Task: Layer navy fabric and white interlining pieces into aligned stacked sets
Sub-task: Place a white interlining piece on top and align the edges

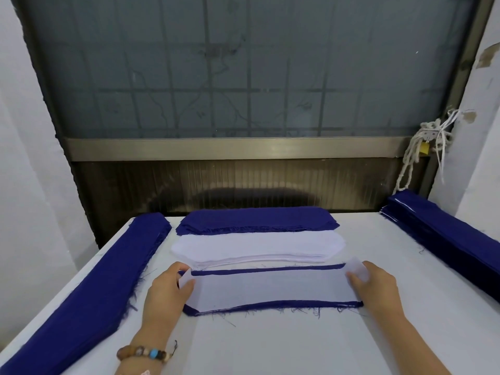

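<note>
Left grip (pixel 165 290) and right grip (pixel 376 288) pinch white piece (pixel 270 289) ends, laying it on navy piece (pixel 270 305). We judge much left: white stack (pixel 257 247), navy stack (pixel 257 219) thick toward surface (pixel 270 345) far edge.

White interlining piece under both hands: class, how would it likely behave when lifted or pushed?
Probably floppy: the ends of the white interlining piece curl up where the left hand and right hand pinch them. Likely very light and thin: the navy piece beneath tints it. Pushed, it might wrinkle or slip off line, lying loose on that cloth.
</note>
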Motion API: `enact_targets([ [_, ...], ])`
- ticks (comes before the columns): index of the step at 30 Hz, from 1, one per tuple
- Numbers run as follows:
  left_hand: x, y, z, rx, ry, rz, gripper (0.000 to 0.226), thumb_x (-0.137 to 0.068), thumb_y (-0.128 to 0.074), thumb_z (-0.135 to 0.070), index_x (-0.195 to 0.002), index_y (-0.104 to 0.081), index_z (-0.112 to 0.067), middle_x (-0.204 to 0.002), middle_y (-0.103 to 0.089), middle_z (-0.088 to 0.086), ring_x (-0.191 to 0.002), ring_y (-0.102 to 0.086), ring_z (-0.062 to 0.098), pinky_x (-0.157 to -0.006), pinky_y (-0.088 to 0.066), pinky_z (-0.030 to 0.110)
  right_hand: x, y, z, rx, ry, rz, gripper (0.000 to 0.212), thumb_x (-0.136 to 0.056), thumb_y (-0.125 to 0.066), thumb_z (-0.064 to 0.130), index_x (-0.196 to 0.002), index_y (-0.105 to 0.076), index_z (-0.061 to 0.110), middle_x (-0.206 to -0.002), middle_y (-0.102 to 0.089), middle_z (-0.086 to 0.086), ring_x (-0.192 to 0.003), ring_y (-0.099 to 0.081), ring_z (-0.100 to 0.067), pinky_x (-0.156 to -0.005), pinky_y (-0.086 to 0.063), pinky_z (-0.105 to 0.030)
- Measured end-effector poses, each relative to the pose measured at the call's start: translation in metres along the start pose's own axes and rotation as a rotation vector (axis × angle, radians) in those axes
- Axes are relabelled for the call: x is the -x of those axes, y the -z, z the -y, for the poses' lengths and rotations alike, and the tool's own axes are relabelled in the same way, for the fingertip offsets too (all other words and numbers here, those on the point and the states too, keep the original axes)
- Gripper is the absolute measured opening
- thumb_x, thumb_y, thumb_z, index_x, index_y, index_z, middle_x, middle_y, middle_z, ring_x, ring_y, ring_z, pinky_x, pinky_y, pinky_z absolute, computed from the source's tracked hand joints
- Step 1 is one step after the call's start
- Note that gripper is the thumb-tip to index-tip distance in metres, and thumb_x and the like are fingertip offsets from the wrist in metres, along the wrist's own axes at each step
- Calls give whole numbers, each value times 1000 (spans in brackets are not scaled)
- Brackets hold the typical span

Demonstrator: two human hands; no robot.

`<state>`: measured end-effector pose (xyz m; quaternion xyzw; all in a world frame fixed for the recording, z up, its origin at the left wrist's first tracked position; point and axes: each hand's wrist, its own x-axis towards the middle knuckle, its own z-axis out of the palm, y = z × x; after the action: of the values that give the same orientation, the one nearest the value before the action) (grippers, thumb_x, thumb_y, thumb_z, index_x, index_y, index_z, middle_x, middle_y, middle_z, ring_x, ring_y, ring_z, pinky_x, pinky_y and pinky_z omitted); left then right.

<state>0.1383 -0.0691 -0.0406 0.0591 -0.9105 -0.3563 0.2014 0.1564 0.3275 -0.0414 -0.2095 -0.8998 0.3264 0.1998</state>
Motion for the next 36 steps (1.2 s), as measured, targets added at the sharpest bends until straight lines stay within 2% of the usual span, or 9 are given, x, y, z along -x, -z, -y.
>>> enact_targets([
  [6, -1, -2, 2, 59, 44, 3, 18, -89, -64, -13, -102, -57, -23, -99, -61, 3, -84, -57, 20, -70, -41, 26, 0, 0, -1, -26, -14, -32, 18, -87, -60, 16, -80, -55, 0, -70, -57, -13, -70, -51, -32, -55, -34, -31],
  [10, -2, -3, 7, -38, 52, -5, 36, -90, -60, -14, -120, -48, -29, -101, -59, 1, -82, -56, 14, -63, -41, 22, 2, 1, 1, -26, 20, -35, 2, -88, -57, 6, -90, -57, 6, -76, -54, -8, -68, -47, -25, -55, -32, -31],
  [15, -3, -2, 8, -72, 36, -18, 42, -88, -60, -5, -123, -49, -27, -101, -50, -4, -80, -54, 10, -57, -40, 14, 3, -1, 0, -63, 19, -49, 34, -87, -50, -3, -116, -52, 14, -100, -45, -8, -71, -47, -21, -67, -36, -32],
  [17, -3, -1, 7, -100, 15, -39, 41, -87, -62, -3, -121, -53, -25, -104, -50, -2, -86, -52, 11, -64, -44, 17, 3, -1, -1, -63, 16, -56, 34, -86, -51, -4, -116, -54, 12, -103, -41, -9, -73, -48, -23, -68, -38, -32],
  [21, -3, 2, 7, -190, -42, -128, 37, -82, -64, 3, -107, -63, -24, -110, -55, 1, -93, -40, 12, -76, -48, 28, 4, 0, -5, 76, 93, -147, 20, -84, -61, 0, -100, -67, 11, -102, -44, -9, -94, -43, -29, -76, -42, -36],
  [25, -4, 1, 3, 22, -189, -105, 41, -81, -59, 11, -86, -64, -29, -95, -57, -11, -87, -53, 9, -72, -45, 19, 3, 0, -2, 198, 238, -221, 3, -83, -72, 21, -85, -71, 23, -102, -55, -5, -93, -46, -28, -78, -37, -38],
  [28, -1, -2, 4, 135, -211, 33, 39, -81, -60, 6, -81, -64, -33, -87, -59, -14, -84, -56, 5, -73, -45, 17, 2, -3, -2, 138, 348, -122, 8, -83, -73, 18, -80, -70, 25, -94, -58, 2, -87, -46, -18, -75, -36, -31],
  [30, 1, -4, 7, 122, -216, 98, 38, -81, -63, 4, -76, -65, -34, -82, -61, -13, -81, -57, 8, -73, -48, 21, 4, -4, -3, 91, 416, -25, 15, -82, -74, 16, -77, -67, 28, -84, -58, 9, -81, -49, -14, -73, -43, -32],
  [36, 1, -2, 4, 166, -145, 75, 34, -84, -62, 1, -70, -67, -29, -80, -64, -9, -77, -59, 7, -70, -45, 17, 4, -3, -3, 73, 439, 56, 13, -86, -69, 20, -81, -64, 30, -81, -57, 14, -83, -51, -7, -74, -49, -31],
])
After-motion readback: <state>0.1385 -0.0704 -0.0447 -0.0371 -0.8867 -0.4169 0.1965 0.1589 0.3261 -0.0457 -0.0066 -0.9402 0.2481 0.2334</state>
